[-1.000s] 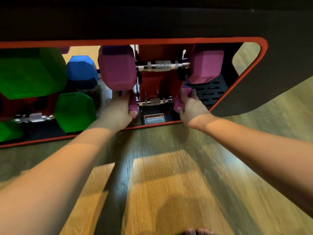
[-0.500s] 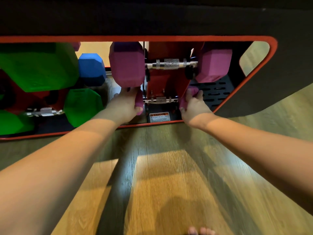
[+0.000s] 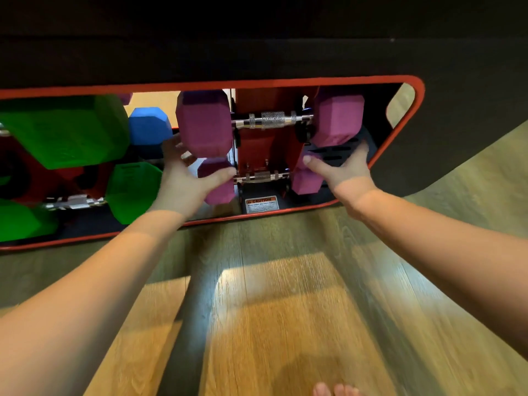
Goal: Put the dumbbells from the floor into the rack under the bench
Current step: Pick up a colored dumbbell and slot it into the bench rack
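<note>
- Your left hand [image 3: 185, 181] reaches into the rack under the bench [image 3: 257, 52] and holds the left head of the lower purple dumbbell [image 3: 218, 181], thumb curled across its front face and fingers spread behind it.
- Your right hand [image 3: 347, 170] holds the right head of the same dumbbell, thumb lying over its top; the fingers reach back toward a black slotted shelf [image 3: 333, 151], and how far they wrap cannot be told.
- The lower purple dumbbell lies level inside the rack, low down near the front edge, with its short chrome handle between your two hands.
- Just above it sits the upper purple dumbbell [image 3: 204, 124], larger, with a knurled chrome handle and one head over each of your hands.
- A red metal upright [image 3: 257, 150] stands behind both handles.
- Below the lower handle, a caution sticker [image 3: 262, 204] is fixed to the base.
- A red rim [image 3: 314, 81] outlines the rack opening.
- To your left, a blue dumbbell [image 3: 148, 125] sits beside the upper purple head.
- Further left are green dumbbells [image 3: 65, 130], large above and smaller below.
- A wooden floor [image 3: 285, 310] stretches toward you, with your toes [image 3: 334, 390] at the bottom edge.
</note>
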The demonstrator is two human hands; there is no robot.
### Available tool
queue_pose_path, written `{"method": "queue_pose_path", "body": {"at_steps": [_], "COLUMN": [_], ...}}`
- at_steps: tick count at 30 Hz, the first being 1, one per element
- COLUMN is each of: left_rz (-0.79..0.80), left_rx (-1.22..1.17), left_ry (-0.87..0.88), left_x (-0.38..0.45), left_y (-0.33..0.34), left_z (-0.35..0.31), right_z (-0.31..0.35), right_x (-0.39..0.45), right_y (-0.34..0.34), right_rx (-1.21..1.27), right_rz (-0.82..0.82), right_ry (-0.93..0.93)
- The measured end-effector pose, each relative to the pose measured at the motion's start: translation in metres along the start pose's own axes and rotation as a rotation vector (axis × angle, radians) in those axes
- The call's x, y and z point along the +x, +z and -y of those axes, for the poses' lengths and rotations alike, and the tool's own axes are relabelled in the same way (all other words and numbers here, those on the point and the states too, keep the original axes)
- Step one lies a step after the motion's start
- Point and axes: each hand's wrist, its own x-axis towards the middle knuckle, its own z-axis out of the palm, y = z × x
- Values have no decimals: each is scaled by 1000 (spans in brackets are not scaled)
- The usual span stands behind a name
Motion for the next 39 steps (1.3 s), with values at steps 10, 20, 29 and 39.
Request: {"method": "queue_pose_path", "body": {"at_steps": [10,20,29,39], "left_rz": [-231,-261,-248,-246], "left_rx": [120,215,203,232], "left_ry": [192,213,221,213], "left_x": [-9,-4,4,5], "left_y": [12,14,10,6], "left_z": [-58,-59,-58,-59], "right_z": [51,59,67,75], "right_x": [5,4,-5,-10], "right_y": [-11,-13,-16,-17], "right_rx": [-102,-130,-230,-324], "right_rz": [-52,-58,-51,-34], "right_ry": [-224,-198,-151,-130]}}
